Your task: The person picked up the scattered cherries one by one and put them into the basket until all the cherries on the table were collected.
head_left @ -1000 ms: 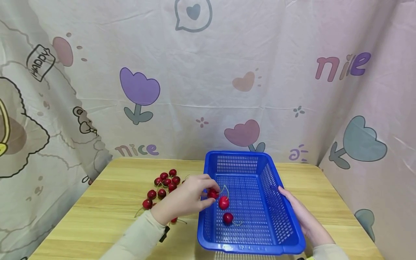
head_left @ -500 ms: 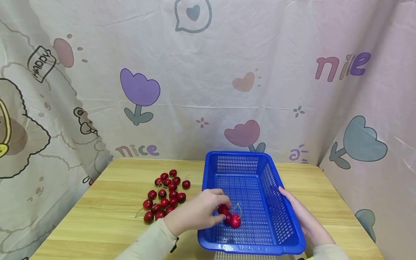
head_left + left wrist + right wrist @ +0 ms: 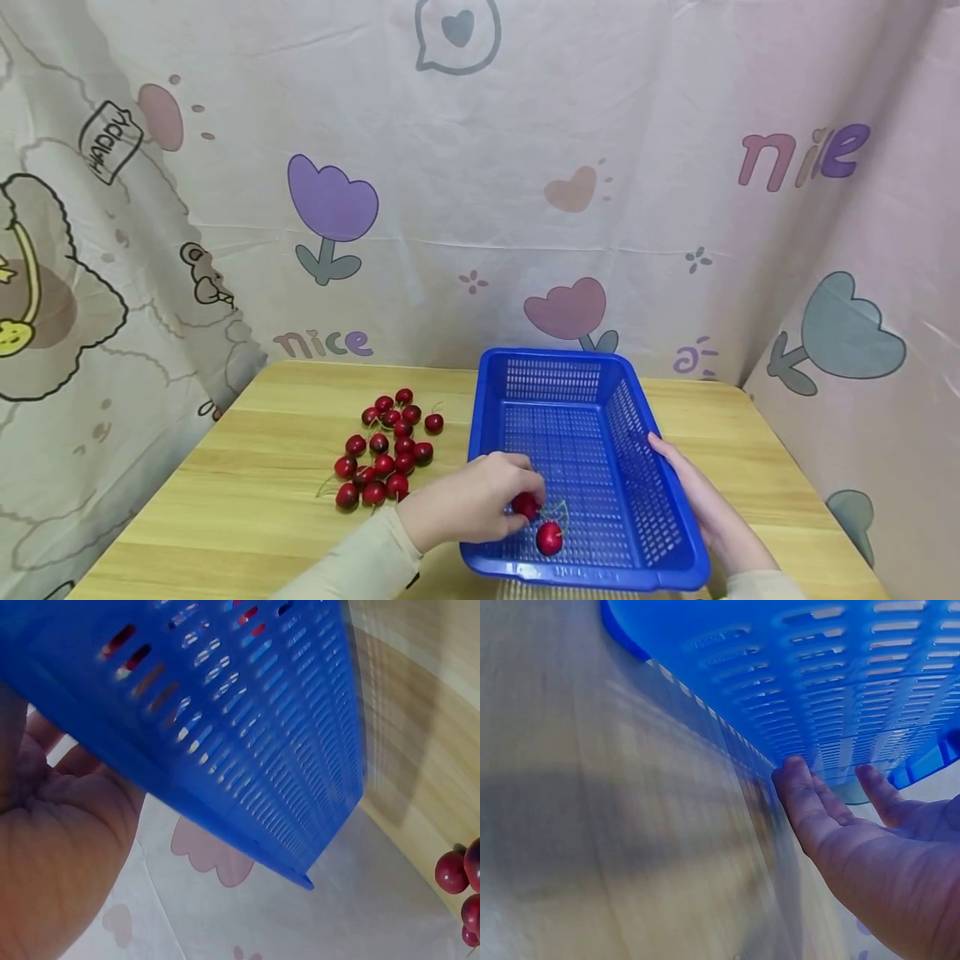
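A blue slotted plastic basket [image 3: 587, 575] stands on the wooden table. Reaching over its left rim, my left hand [image 3: 476, 500] pinches a dark red cherry [image 3: 526, 506] between thumb and fingers, low inside the basket. Just in front of it lies a brighter red cherry [image 3: 550, 539] with a green stem. Part of the basket floor is hidden behind the left hand. At the outer right side, my right hand [image 3: 708, 508] touches the basket; in the right wrist view its fingers [image 3: 810, 802] extend loosely against the slotted wall.
Several loose cherries [image 3: 383, 465] lie in a cluster on the table [image 3: 247, 467] to the left of the basket. Behind the table hangs a pale printed cloth [image 3: 450, 167], which also runs along both sides.
My left hand has moved right and toward me, deeper into the basket, with a cherry between its fingers. The loose cherries inside have shifted nearer the front. The right hand keeps its place.
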The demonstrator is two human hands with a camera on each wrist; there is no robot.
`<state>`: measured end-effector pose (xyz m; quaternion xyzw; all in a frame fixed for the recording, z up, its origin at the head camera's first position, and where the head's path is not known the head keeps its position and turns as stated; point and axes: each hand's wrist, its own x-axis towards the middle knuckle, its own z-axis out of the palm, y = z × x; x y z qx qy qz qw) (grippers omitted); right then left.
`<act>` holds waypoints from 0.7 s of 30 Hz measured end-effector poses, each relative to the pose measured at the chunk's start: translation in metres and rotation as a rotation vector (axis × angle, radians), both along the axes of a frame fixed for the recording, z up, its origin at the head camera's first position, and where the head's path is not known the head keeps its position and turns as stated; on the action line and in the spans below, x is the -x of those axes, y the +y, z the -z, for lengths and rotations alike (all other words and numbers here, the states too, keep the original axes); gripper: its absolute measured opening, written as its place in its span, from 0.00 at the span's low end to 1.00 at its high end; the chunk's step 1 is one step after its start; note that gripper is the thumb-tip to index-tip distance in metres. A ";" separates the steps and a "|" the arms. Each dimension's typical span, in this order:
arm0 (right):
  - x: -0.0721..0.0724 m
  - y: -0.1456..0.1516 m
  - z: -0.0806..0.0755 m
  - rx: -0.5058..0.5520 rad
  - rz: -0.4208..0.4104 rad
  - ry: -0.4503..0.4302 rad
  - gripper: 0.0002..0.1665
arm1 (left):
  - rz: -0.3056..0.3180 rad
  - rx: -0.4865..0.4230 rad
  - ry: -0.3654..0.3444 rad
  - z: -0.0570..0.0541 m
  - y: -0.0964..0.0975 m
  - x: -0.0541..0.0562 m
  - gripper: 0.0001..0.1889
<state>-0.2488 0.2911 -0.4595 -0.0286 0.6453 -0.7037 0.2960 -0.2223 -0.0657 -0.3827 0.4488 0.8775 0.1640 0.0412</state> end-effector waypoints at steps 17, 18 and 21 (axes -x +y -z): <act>0.000 0.000 0.001 0.027 -0.016 -0.010 0.56 | 0.014 -0.022 -0.009 0.003 0.002 -0.001 0.08; 0.000 0.000 0.001 0.029 -0.019 -0.008 0.55 | 0.014 -0.028 -0.008 0.002 0.001 -0.001 0.08; 0.000 0.000 0.001 0.034 -0.022 -0.007 0.55 | 0.008 -0.043 -0.019 0.001 0.000 -0.001 0.08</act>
